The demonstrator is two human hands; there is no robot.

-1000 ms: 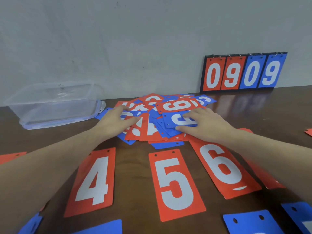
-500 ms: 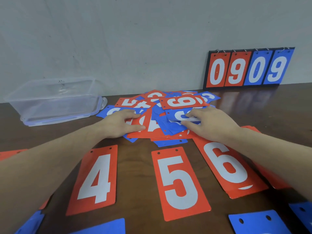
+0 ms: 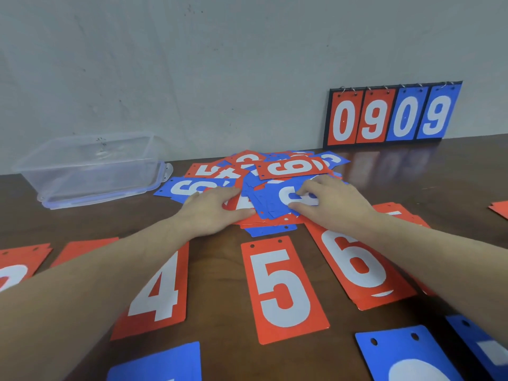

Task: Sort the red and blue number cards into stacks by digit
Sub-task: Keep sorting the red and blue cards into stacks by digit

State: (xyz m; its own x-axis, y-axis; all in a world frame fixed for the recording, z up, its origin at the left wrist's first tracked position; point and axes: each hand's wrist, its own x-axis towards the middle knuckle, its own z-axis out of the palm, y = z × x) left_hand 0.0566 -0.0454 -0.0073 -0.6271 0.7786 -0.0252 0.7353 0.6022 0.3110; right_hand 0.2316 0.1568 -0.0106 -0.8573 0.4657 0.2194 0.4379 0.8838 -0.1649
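Red and blue number cards are heaped in a loose pile point(image 3: 264, 182) at mid-table, overlapping at all angles. Left hand point(image 3: 211, 213) is laid palm-down on the pile's near left edge, fingers straight and close together, pressed flat on a red card. Right hand point(image 3: 332, 204) is set on a fanned bunch of blue cards point(image 3: 277, 200) at the pile's near right; its fingers are slightly bent, tips on the top card's white digit, thumb at the near edge. Whether the card is pinched or only pressed cannot be told.

On the dark wooden table point(image 3: 220, 284), nearer the viewer, red stacks are laid face-up in a row: a 4 point(image 3: 162, 292) partly under the left forearm, a 5 point(image 3: 283, 290), and a tilted 6 point(image 3: 357, 268) under the right forearm. More red cards point(image 3: 22, 262) are seen at far left, another red edge point(image 3: 499, 209) at far right. Blue cards point(image 3: 406, 353) are cut off along the bottom edge, digits mostly out of view.

Against the grey wall, a flip scoreboard point(image 3: 393, 116) is stood upright, reading 0 9 in red and 0 9 in blue. A clear plastic container point(image 3: 90, 169) is placed upside down on its lid, left of the pile.
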